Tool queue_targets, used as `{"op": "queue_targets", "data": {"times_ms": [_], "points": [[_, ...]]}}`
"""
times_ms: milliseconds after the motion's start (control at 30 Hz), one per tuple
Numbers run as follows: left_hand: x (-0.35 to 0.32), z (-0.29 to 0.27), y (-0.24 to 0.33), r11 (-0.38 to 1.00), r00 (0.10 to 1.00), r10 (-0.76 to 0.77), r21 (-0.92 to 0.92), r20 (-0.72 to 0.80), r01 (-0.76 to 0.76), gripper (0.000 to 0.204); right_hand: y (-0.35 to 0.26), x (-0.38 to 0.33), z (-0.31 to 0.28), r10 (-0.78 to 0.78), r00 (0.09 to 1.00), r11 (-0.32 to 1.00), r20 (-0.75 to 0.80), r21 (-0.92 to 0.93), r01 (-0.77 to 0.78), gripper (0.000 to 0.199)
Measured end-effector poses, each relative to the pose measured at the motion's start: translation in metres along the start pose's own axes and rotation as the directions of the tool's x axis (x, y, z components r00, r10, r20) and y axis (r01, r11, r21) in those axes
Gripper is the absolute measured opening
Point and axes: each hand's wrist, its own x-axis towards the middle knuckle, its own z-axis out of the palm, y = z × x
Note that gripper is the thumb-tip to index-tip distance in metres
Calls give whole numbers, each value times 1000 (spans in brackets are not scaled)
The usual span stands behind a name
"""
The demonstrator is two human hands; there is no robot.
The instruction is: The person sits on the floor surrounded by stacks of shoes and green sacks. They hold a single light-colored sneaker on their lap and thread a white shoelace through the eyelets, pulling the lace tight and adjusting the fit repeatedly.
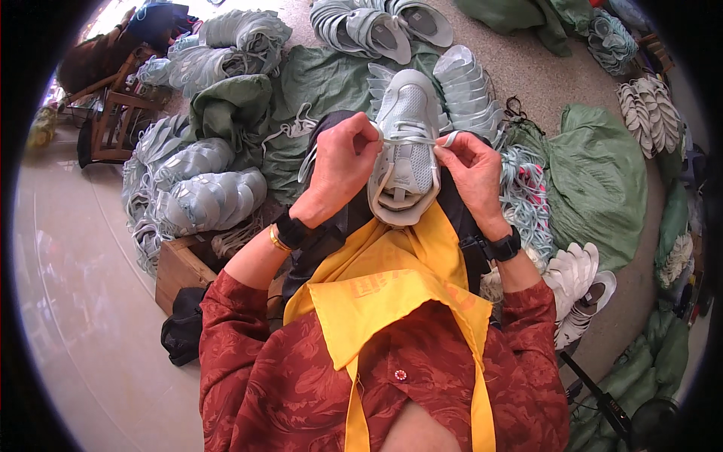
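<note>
A pale grey-green sneaker lies over my lap, its toe pointing away from me and its heel opening toward me. Its light shoelace is threaded through the eyelets near the toe and runs across the tongue to both sides. My left hand, fingers curled in a fist, grips the lace at the shoe's left edge. On the other side, my right hand pinches the lace between thumb and fingertips, with a short loop showing above them. Beneath the shoe, a yellow apron covers my lap.
Stacked shoe uppers lie at the left, beside a wooden box. More uppers stand just beyond the shoe. At the right are a heap of pale laces, a green sack and white uppers. A wooden chair stands far left.
</note>
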Motion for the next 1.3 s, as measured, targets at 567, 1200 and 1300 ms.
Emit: {"op": "queue_targets", "data": {"times_ms": [567,1200,1300], "points": [[-4,10,7,997,996,-10,75,-93,17,19,-8,-4,1,-162,985,960,-61,-241,143,17],[-20,13,11,937,960,278,223,-6,-270,27,-31,-12,6,-253,956,751,149,-593,291,10],[-19,18,8,910,949,314,282,12,-305,26,-39,-15,8,-261,950,720,174,-621,311,11]]}}
